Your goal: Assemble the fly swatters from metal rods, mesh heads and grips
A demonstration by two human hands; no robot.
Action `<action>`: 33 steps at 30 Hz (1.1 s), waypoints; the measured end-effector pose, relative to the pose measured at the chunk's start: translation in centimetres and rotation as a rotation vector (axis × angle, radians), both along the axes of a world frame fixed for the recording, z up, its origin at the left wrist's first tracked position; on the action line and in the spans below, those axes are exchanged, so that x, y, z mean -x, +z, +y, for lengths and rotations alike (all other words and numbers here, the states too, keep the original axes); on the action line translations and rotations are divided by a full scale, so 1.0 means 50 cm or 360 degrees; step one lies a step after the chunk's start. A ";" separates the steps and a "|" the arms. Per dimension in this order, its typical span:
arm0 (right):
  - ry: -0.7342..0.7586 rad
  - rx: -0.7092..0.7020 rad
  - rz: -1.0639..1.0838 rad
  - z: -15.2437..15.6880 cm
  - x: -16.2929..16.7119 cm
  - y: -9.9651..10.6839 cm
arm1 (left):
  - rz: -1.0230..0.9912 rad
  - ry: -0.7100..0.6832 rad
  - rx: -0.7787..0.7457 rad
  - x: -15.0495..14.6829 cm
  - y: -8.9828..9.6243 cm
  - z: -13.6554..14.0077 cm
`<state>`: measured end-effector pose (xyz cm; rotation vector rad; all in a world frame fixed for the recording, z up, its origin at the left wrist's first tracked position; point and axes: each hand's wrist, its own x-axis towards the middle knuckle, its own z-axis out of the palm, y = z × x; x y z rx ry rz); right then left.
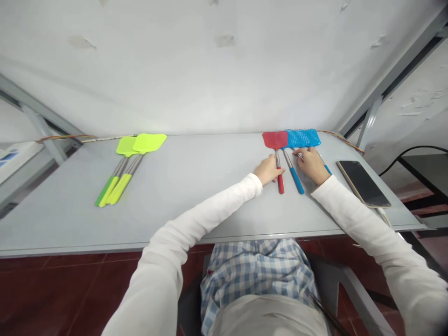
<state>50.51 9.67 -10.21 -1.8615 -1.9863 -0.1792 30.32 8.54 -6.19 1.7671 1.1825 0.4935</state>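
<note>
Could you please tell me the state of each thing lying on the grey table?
Red plastic fly swatter: lying down, left hand grasping it.
Blue plastic mesh fly swatters: lying together, heads overlapping; right hand over their metal shafts, grip unclear.
Bright yellow-green plastic fly swatters: bunched together, heads overlapping, untouched.
Flat rectangular smartphone: face up, screen dark, white cable at its near end.

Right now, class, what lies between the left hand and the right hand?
In the head view, a blue handle lies between them, beside the red handle that the left hand touches.
</note>
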 end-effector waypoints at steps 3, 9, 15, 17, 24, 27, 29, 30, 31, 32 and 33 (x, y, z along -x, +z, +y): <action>-0.0048 0.0057 0.0035 -0.002 -0.004 0.003 | 0.0003 0.0006 0.0070 -0.014 0.006 0.002; -0.0217 0.0126 0.0006 0.002 -0.004 0.012 | -0.0055 -0.0005 0.0135 -0.034 0.003 0.019; 0.0013 0.0258 -0.0053 0.032 -0.019 0.028 | -0.0089 -0.0007 0.0141 -0.043 -0.008 0.031; 0.0082 0.0262 -0.0041 0.036 -0.024 0.030 | -0.0128 -0.0047 0.0155 -0.038 -0.009 0.029; 0.0245 0.0223 0.0152 0.017 -0.058 0.027 | 0.0003 -0.0139 -0.0223 0.094 0.000 0.008; 0.0297 0.0101 0.0180 0.001 -0.057 0.035 | 0.0371 0.0218 -0.0589 0.233 0.007 0.016; 0.0362 -0.0009 0.0128 -0.012 -0.037 0.048 | 0.0729 0.0625 -0.0848 0.346 0.009 0.027; 0.0426 -0.0047 0.0085 -0.019 -0.022 0.056 | 0.0942 0.0819 -0.0902 0.404 0.010 0.032; 0.0517 -0.0067 0.0032 -0.026 -0.003 0.063 | 0.1124 0.1014 -0.0915 0.460 0.008 0.036; 0.0634 -0.0065 -0.0025 -0.032 0.017 0.069 | 0.1265 0.1210 -0.0870 0.511 0.006 0.039; 0.0760 -0.0047 -0.0082 -0.036 0.037 0.074 | 0.1352 0.1379 -0.0812 0.556 0.002 0.039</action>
